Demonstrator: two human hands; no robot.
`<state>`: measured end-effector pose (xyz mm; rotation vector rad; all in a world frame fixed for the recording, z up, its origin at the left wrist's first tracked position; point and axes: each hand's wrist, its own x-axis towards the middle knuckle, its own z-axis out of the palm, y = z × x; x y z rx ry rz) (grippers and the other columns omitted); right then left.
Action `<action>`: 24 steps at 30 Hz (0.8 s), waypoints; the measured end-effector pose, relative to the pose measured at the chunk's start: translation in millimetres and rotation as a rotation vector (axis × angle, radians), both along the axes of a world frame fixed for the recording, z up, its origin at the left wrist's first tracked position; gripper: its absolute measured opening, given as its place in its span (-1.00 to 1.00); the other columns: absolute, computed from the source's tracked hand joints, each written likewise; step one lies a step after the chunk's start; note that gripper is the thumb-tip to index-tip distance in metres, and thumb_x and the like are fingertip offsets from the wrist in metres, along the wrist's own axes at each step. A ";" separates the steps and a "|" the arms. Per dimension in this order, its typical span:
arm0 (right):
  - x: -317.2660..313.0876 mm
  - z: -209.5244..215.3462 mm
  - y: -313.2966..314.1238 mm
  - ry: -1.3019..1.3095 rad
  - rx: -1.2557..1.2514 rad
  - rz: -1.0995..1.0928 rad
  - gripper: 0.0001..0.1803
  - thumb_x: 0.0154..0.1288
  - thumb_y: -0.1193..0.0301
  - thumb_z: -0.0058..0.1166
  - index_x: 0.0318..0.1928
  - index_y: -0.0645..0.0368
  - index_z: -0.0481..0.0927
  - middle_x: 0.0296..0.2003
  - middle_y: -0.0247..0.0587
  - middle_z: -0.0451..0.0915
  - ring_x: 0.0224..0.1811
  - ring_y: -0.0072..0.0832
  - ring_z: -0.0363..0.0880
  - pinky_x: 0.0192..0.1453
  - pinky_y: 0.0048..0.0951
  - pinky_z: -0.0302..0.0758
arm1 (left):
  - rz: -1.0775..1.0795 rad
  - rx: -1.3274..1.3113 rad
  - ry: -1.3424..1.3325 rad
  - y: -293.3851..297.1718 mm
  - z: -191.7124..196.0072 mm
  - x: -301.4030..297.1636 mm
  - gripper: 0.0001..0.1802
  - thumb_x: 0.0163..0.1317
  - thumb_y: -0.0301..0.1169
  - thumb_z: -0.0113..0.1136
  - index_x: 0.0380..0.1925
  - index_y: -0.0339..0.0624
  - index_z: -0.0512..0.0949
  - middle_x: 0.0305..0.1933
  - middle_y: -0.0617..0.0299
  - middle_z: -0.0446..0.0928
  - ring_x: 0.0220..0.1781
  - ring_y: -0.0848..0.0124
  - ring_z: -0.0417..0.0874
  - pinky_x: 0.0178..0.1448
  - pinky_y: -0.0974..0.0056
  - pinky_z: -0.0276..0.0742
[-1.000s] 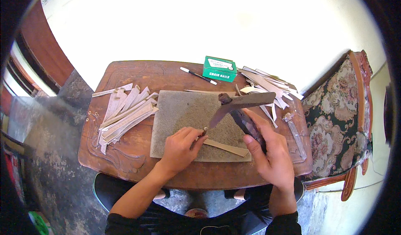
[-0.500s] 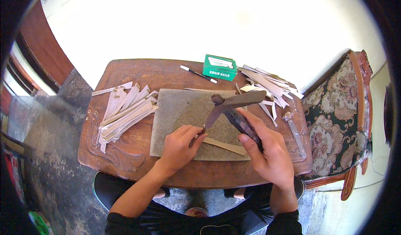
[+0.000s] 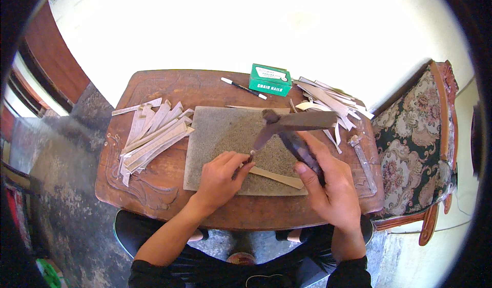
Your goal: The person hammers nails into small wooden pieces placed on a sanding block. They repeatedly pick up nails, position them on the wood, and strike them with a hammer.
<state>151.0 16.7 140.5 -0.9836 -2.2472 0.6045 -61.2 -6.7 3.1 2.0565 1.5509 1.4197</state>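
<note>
My right hand (image 3: 335, 185) is wrapped round the dark handle of a hammer (image 3: 302, 120). The hammer's head hangs over the grey slab (image 3: 215, 129), one end just above my left fingertips. With thumb and fingers pinched, my left hand (image 3: 221, 174) holds a short, thin metal pin (image 3: 252, 155) upright; only its top shows, and I cannot make out whether it is a nail or a punch. A narrow tan strip (image 3: 277, 177) lies on the slab, running from beneath my left fingers toward my right hand.
Pale cut strips (image 3: 156, 139) are piled left of the slab, and more strips (image 3: 328, 101) lie at the back right. A green box (image 3: 270, 80) and a marker (image 3: 243, 88) sit at the far edge. A chisel-like tool (image 3: 363, 165) lies right; beyond stands an upholstered chair (image 3: 410, 139).
The hammer has shifted slightly up and to the right, opening a small gap above the pin. My left hand keeps its pinch in the same place.
</note>
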 end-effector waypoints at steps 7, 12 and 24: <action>0.5 -2.4 -1.4 -0.041 -0.009 0.006 -0.45 0.44 0.43 0.14 0.38 0.20 0.38 0.00 0.30 0.63 -0.02 0.19 0.67 0.01 -0.05 0.59 | 0.010 -0.010 -0.010 -0.4 0.7 -0.4 -0.81 0.19 -0.46 0.43 -0.26 -0.27 0.62 -0.33 0.06 0.64 -0.32 0.11 0.69 -0.28 0.14 0.57; 1.4 -12.2 -1.6 -0.017 -0.018 -0.011 -0.45 0.44 0.43 0.14 0.39 0.18 0.37 -0.01 0.28 0.64 -0.02 0.17 0.68 0.01 -0.10 0.60 | 0.004 0.006 -0.020 2.3 -3.1 1.2 -0.81 0.19 -0.46 0.44 -0.25 -0.27 0.63 -0.33 0.06 0.65 -0.32 0.12 0.69 -0.28 0.14 0.57; 3.3 -32.4 12.7 0.110 -0.285 -0.059 -0.55 0.54 0.37 0.04 0.34 0.21 0.38 -0.22 0.01 0.63 -0.33 -0.21 0.67 -0.22 -0.25 0.58 | 0.014 0.001 -0.020 -0.7 0.2 -0.8 -0.79 0.18 -0.45 0.45 -0.25 -0.29 0.63 -0.32 0.04 0.66 -0.32 0.12 0.70 -0.25 0.14 0.60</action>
